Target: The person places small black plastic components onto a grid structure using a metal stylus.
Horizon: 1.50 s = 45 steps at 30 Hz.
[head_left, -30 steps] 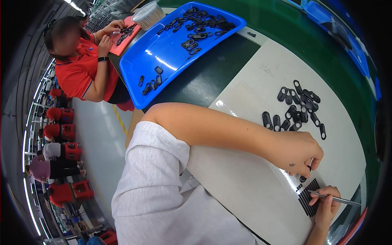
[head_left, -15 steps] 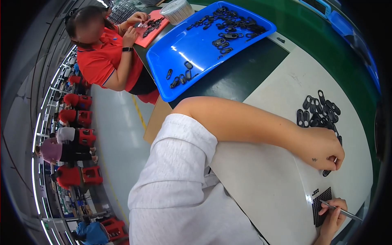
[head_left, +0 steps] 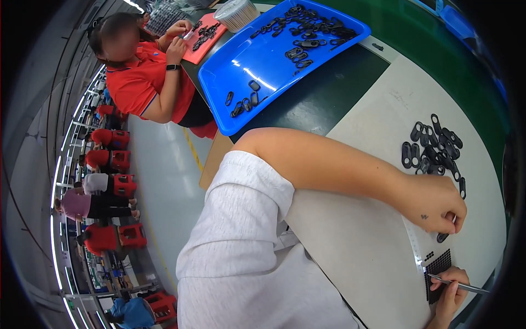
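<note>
My left hand [head_left: 436, 207] is closed in a pinch, palm down over the pale work mat. Beneath its fingertips pokes out a small black oval part [head_left: 442, 237], mostly covered by the hand. Lower down, my right hand [head_left: 452, 285] grips slim metal tweezers [head_left: 463, 285]. Their tip points at the left edge of a black sheet [head_left: 438, 264] divided into a grid of tiny dark pieces; a few loose ones lie by its upper corner. Beyond my left hand lies a loose pile of black oval parts [head_left: 435, 148], each with a round opening.
A blue tray [head_left: 216, 104] with many similar parts stands on the dark green table top [head_left: 312, 109]. Beside it, a person in red [head_left: 148, 82] handles small parts over a red board [head_left: 211, 41]. A white round tub [head_left: 236, 15] stands near. Several workers sit on red stools far left.
The whole view has shifted slightly. The tweezers' tip has moved from within the grid to its left edge. My left hand keeps its pinch at nearly the same place.
</note>
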Each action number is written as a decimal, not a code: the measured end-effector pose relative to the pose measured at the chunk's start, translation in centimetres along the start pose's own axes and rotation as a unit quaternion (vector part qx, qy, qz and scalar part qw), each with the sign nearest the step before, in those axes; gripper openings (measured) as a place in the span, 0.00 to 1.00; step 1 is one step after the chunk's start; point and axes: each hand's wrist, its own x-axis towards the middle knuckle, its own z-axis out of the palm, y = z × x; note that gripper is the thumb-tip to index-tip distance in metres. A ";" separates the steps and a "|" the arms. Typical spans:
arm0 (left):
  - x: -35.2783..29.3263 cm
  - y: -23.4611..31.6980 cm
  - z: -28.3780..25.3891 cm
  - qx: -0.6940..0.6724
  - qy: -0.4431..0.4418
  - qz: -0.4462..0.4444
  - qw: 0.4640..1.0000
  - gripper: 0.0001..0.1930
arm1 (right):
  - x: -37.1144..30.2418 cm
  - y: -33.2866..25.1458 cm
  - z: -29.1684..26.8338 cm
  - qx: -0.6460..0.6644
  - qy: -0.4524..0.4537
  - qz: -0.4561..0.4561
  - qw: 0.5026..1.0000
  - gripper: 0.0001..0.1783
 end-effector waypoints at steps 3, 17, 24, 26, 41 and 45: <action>0.4 -0.4 -0.7 0.002 0.029 0.014 0.999 0.06 | -0.1 -0.2 -0.1 0.003 -0.009 0.009 1.000 0.17; -0.3 0.1 -0.3 0.113 -0.002 0.005 0.994 0.06 | -0.2 -0.2 0.4 -0.003 0.011 -0.005 1.000 0.16; -0.4 1.0 0.4 0.006 -0.112 -0.067 0.991 0.07 | 0.0 -0.6 0.4 -0.002 -0.034 0.005 0.999 0.17; -0.5 1.0 0.5 -0.007 -0.101 -0.075 0.992 0.07 | 0.1 -0.7 0.4 -0.006 -0.038 0.001 0.999 0.17; -0.4 1.0 0.0 -0.024 -0.146 -0.084 0.985 0.10 | 0.4 -1.3 0.9 -0.027 -0.042 -0.003 0.999 0.16; -0.4 1.0 0.1 -0.015 -0.138 -0.079 0.987 0.09 | 0.5 -1.6 1.3 -0.024 -0.004 0.009 1.000 0.16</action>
